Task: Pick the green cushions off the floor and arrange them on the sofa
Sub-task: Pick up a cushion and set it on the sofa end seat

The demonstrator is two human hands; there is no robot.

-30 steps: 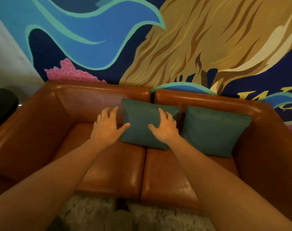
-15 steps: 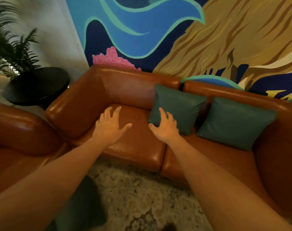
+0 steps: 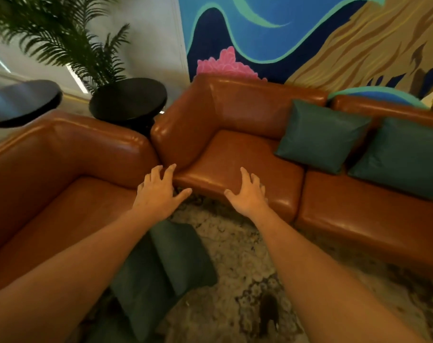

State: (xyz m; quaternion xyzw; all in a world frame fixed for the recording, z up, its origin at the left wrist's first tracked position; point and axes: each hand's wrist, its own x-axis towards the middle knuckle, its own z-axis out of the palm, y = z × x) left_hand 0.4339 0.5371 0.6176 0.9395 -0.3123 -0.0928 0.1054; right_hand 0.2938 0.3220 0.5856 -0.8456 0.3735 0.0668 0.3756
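Left hand (image 3: 158, 191) and right hand (image 3: 247, 194) hovering spread, holding nothing, likely readying for floor cushions (image 3: 176, 263) lying on rug (image 3: 235, 256) beneath; sofa cushions (image 3: 319, 134) leaning propped against sofa (image 3: 235, 154) back

Ahead of you: a blue-and-tan painted wall mural (image 3: 297, 28), a round black side table (image 3: 127, 97), a feathery green palm (image 3: 62, 38), mottled beige carpet (image 3: 235, 263).

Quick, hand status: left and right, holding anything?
Left hand: open, fingers spread, holding nothing.
Right hand: open, fingers spread, holding nothing.
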